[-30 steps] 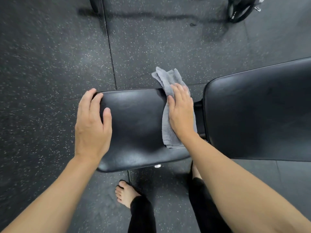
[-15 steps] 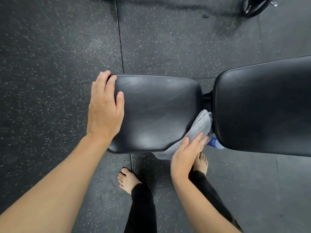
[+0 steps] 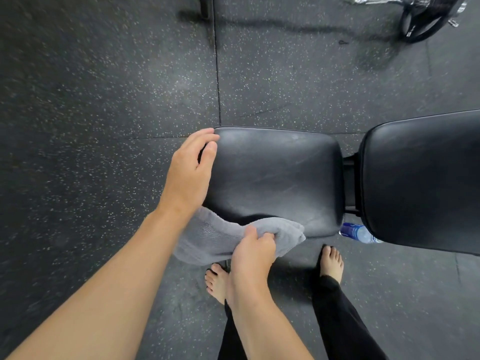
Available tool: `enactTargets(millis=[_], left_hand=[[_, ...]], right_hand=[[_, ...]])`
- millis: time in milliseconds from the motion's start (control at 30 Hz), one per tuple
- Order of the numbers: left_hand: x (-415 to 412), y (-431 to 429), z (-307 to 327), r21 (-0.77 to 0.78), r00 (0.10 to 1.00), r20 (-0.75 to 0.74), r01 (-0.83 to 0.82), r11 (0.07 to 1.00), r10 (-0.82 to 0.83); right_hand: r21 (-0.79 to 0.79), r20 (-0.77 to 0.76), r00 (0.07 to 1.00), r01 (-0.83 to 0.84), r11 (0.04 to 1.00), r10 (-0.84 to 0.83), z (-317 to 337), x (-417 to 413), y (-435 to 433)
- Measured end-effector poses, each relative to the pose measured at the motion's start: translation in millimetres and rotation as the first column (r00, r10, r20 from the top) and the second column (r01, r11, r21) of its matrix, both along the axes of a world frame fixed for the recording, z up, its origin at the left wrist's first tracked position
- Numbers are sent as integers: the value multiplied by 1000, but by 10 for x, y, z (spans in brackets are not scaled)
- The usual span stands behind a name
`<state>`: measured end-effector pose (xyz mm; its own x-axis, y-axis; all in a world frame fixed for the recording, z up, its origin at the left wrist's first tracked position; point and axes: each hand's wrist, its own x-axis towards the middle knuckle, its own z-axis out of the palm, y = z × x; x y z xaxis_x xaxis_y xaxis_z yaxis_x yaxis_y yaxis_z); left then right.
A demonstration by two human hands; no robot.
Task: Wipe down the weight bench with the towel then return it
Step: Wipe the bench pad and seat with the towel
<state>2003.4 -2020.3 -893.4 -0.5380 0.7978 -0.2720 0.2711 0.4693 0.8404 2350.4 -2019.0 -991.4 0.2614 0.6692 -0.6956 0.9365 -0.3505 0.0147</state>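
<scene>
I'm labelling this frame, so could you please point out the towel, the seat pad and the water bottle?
towel [image 3: 207,237]: head view, middle of the grey cloth.
seat pad [image 3: 275,178]: head view, centre of its black top.
water bottle [image 3: 354,232]: head view, blue label under the bench.

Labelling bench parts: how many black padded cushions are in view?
2. The black vinyl seat pad sits centre, under both hands; the black vinyl back pad is right, cut off by the frame edge.

back pad [image 3: 426,183] cut by right edge, water bottle [image 3: 354,232] half hidden beneath it, towel [image 3: 207,237] partly under left forearm
</scene>
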Motion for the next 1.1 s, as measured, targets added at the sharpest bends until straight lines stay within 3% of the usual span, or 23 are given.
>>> enactTargets(millis=[100, 200, 233, 267, 300, 333, 367, 433, 533, 667, 767, 900, 1033, 1100], left_hand=[[-52, -19, 24, 28, 998, 39, -43, 999, 42], [-116, -62, 39, 39, 987, 92, -137, 990, 133], [-148, -78, 34, 41, 981, 104, -172, 984, 167], [-173, -98, 28, 39, 973, 110, -207, 978, 201], [-194, -126, 18, 37, 965, 106, -244, 969, 239], [-209, -160, 11, 40, 956, 94, -281, 959, 276], [-220, -191, 3, 47, 947, 82, -315, 948, 311], [-248, -241, -11, 47, 933, 47, -359, 932, 357], [-289, -318, -11, 35, 922, -52, -383, 923, 384], [-264, -347, -1, 38, 939, -108, -324, 945, 326], [-232, -309, 8, 50, 947, -182, -260, 964, 265], [-181, -240, 36, 39, 950, -231, -204, 978, 208], [-82, -182, 72, 17, 954, -255, -159, 987, 158], [-14, -163, 81, -1, 960, -251, -132, 991, 127]], right_hand=[[-53, 90, 987, -131, 990, 135, -16, -3, 31], [-134, 152, 980, -112, 985, 132, 47, -107, 21], [-126, 103, 980, -158, 979, 171, 136, -396, -7], [7, -52, 974, -219, 976, 219, 245, -813, -46], [250, -247, 908, -279, 927, 340, 365, -1318, -86], [480, -369, 785, -298, 825, 498, 479, -1837, -115], [614, -401, 657, -324, 719, 639, 602, -2285, -114], [745, -269, 523, -420, 519, 809, 659, -2751, 39], [721, -112, 460, -572, 391, 881, 558, -2793, 594], [588, -77, 390, -726, 357, 918, 622, -3067, 1002], [591, -15, 310, -764, 258, 951, 656, -2958, 951], [654, -9, 155, -746, 123, 988, 654, -2806, 797], [695, -19, -134, -714, -83, 991, 575, -2418, 402], [758, -45, -191, -646, -92, 981, 485, -2176, 231]])
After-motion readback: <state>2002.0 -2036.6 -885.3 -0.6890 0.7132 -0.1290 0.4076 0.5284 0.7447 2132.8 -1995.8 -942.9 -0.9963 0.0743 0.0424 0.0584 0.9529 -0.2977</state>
